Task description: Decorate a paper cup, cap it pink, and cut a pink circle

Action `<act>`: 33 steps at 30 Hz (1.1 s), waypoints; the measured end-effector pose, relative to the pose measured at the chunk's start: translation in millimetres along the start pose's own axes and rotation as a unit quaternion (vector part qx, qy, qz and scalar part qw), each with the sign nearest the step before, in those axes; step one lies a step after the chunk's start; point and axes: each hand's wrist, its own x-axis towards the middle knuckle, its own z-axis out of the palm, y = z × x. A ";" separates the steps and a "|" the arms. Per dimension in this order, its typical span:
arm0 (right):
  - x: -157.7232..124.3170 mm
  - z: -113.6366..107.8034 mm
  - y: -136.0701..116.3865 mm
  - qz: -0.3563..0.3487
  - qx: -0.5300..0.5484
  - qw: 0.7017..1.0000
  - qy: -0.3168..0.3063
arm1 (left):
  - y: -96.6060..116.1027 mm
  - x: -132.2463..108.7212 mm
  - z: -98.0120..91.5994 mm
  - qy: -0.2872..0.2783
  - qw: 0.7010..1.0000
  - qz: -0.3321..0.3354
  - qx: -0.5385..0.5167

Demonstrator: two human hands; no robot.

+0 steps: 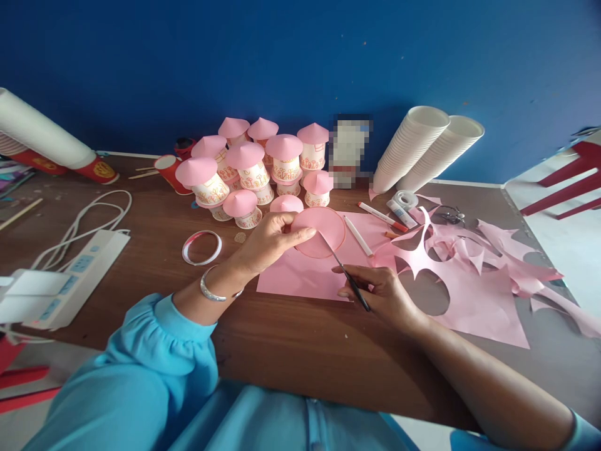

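Note:
My left hand [277,241] pinches a round pink paper disc [323,233] with an orange-red outline along its rim, held above the table. In my right hand [380,293] is a pair of scissors [348,274], seen edge-on, with dark handles and thin metal blades. The blade tips reach the disc near its middle, close to my left thumb. Beneath the disc lies a flat pink paper sheet [291,279]. Beside it rest a white marker [358,237] and a red-and-white marker [382,217].
Several decorated paper-cup houses [253,172] with pink cone roofs stand behind my hands. White cup stacks [413,147] lean against the blue wall. Pink paper offcuts [488,300] spread across the right. A tape roll [201,248] and a power strip [77,282] lie left.

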 end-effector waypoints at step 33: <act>-1.3 0.5 -12.8 -0.012 -0.007 1.000 0.008 | 1.2 -1.1 0.9 -0.011 0.999 -0.022 -0.046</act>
